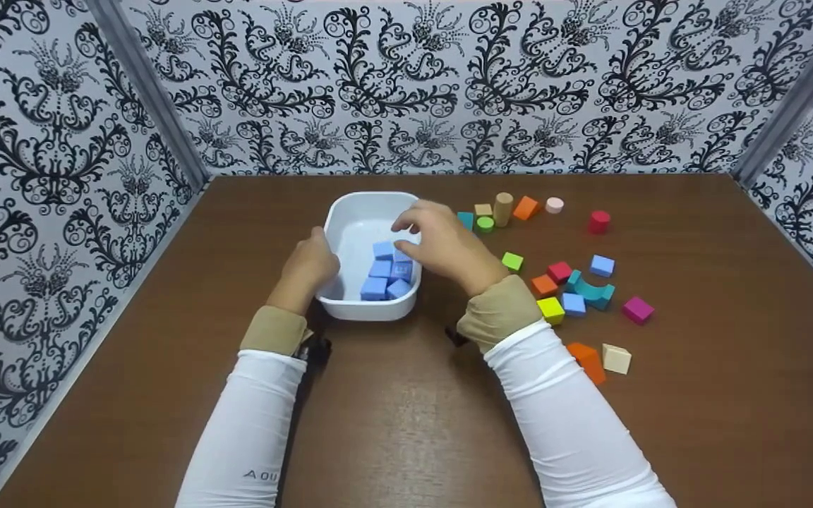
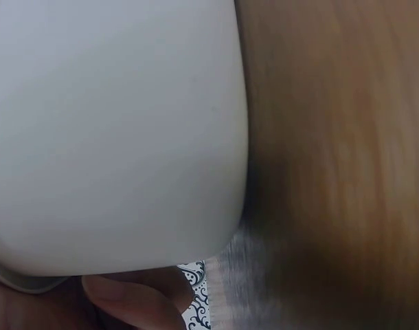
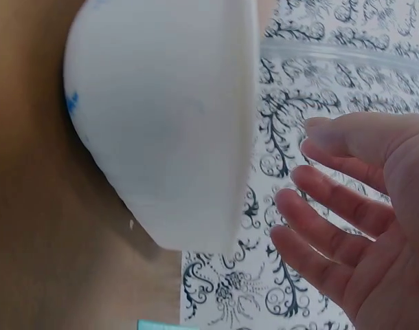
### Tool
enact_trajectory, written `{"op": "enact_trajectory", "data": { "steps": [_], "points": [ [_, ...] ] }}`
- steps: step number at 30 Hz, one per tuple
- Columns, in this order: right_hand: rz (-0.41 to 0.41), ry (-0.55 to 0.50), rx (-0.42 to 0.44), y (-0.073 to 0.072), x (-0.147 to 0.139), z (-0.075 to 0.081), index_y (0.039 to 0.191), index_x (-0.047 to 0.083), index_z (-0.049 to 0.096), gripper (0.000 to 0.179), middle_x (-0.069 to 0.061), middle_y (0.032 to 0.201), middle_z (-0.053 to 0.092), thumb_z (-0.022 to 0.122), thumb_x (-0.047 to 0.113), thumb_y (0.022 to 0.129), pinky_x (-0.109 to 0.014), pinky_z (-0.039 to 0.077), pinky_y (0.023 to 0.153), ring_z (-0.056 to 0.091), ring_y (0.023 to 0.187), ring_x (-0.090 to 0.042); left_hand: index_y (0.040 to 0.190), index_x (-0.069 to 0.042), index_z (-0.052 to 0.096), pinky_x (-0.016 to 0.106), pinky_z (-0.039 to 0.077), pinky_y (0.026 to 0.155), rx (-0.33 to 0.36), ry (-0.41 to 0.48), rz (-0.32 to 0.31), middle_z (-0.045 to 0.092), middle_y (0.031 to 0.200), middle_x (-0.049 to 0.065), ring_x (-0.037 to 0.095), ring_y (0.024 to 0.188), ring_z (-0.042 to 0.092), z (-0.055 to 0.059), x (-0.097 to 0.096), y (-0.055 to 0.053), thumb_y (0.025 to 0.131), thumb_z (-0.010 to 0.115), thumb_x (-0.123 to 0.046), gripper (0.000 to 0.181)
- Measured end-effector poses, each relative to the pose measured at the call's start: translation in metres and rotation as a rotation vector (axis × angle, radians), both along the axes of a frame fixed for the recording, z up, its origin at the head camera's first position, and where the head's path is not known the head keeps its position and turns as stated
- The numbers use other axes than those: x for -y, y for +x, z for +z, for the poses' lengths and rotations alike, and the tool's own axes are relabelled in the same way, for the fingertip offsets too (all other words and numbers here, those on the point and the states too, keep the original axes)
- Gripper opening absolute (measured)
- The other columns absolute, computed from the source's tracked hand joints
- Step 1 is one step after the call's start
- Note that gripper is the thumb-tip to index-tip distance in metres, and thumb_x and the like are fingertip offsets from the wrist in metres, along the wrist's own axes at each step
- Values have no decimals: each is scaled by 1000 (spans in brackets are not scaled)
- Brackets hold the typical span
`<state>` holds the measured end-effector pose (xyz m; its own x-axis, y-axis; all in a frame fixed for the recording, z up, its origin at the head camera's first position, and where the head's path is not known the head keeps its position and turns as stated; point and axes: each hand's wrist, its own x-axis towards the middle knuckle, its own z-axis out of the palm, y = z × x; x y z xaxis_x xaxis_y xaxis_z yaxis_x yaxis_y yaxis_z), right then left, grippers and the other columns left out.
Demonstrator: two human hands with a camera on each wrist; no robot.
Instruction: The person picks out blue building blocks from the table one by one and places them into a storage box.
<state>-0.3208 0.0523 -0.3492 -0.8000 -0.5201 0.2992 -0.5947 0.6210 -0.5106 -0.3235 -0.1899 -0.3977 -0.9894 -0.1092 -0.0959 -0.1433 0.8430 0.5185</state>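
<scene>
A white plastic tub (image 1: 368, 311) stands on the brown table, its side wall filling much of both wrist views. Several light blue cubes (image 1: 374, 288) lie together in its right half. My left hand (image 1: 310, 264) grips the tub's left rim; the left wrist view shows its fingers (image 2: 127, 297) beside the tub wall. Over the right rim, above the blue cubes, hovers my right hand (image 1: 443, 243). Its fingers are apart and loosely bent, and nothing is between them in the right wrist view.
Loose wooden blocks lie right of the tub: a blue cube (image 1: 602, 266), a teal arch (image 1: 592, 292), a yellow cube (image 1: 551, 310), a magenta cube (image 1: 638, 310), a red cylinder (image 1: 599, 222), an upright wooden cylinder (image 1: 503, 209) and others. Patterned walls (image 1: 449, 85) border the table.
</scene>
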Motion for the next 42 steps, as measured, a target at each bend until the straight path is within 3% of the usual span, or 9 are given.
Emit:
{"op": "enact_trajectory", "data": {
  "steps": [4, 10, 17, 23, 31, 42],
  "points": [
    [-28, -24, -21, -4, -14, 3, 119, 2, 78, 25, -16, 113, 70, 77, 12, 96, -41, 53, 96, 65, 106, -32, 154, 8, 35, 58, 49, 106, 3, 0, 0, 60, 137, 34, 46, 124, 63, 0, 0, 0, 100, 47, -6, 57],
    [-94, -26, -11, -10, -41, 7, 120, 4, 79, 25, -14, 118, 70, 77, 14, 97, -45, 47, 108, 64, 116, -30, 157, 8, 30, 58, 48, 108, 22, -4, -2, 57, 141, 34, 45, 127, 61, 1, -1, -1, 102, 45, -6, 59],
    [-137, -59, 6, -16, -80, 8, 117, -2, 78, 25, -20, 115, 70, 76, 12, 97, -45, 53, 96, 66, 107, -35, 159, 8, 28, 58, 48, 109, 25, 8, -3, 56, 142, 35, 45, 128, 60, 0, 1, -1, 102, 45, -5, 60],
    [-188, -69, 47, -18, -115, 6, 119, -2, 77, 25, -21, 119, 69, 74, 11, 98, -48, 54, 99, 67, 110, -38, 157, 10, 30, 58, 50, 106, 5, 1, -15, 58, 140, 36, 46, 126, 62, 0, 2, -1, 101, 45, -6, 60],
    [-232, 13, 20, -15, -153, 3, 117, -2, 77, 23, -24, 117, 69, 75, 10, 97, -54, 50, 101, 64, 111, -42, 153, 13, 33, 58, 49, 106, -16, -33, -33, 59, 137, 37, 48, 126, 62, 0, 2, -1, 101, 45, -7, 57],
    [-254, 123, 91, -11, -196, 3, 122, -2, 75, 28, -24, 122, 69, 73, 12, 99, -60, 46, 107, 61, 117, -43, 152, 11, 34, 58, 49, 107, -5, -19, -24, 59, 138, 35, 46, 125, 62, -2, 2, 0, 103, 43, -8, 54]
  ]
}}
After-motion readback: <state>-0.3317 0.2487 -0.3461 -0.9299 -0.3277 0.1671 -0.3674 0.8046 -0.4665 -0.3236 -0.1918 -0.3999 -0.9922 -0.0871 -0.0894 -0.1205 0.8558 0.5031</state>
